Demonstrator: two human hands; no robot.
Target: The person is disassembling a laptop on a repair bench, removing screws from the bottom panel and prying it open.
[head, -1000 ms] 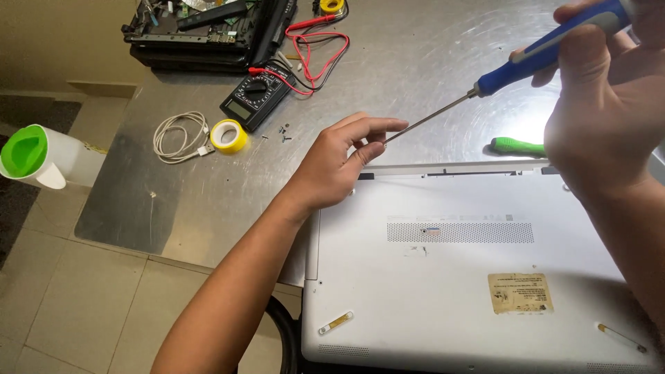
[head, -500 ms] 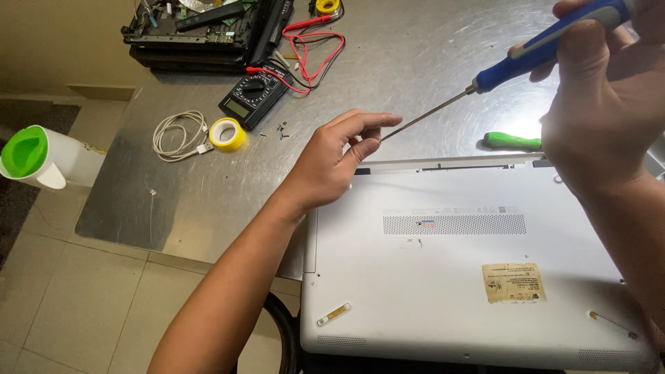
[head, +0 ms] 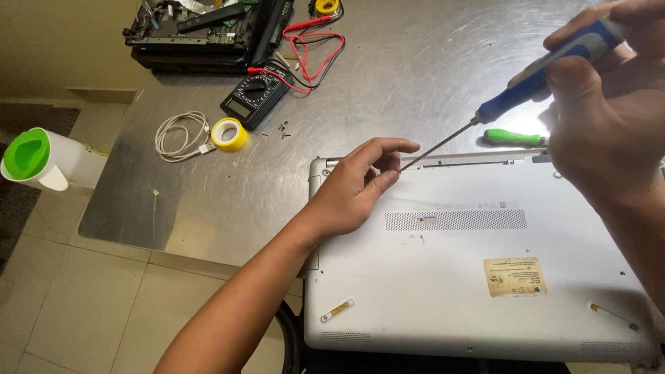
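Screwdriver [head: 533, 79] clamped in right hand [head: 609, 118]; left hand [head: 353, 190] fingers pinch at its tip above the laptop [head: 478, 263], whose bottom cover is not yet off.

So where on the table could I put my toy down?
Bare metal table lies between the yellow tape roll and the laptop, and behind the laptop toward the far edge. It is crowded by the multimeter, red leads and white cable.
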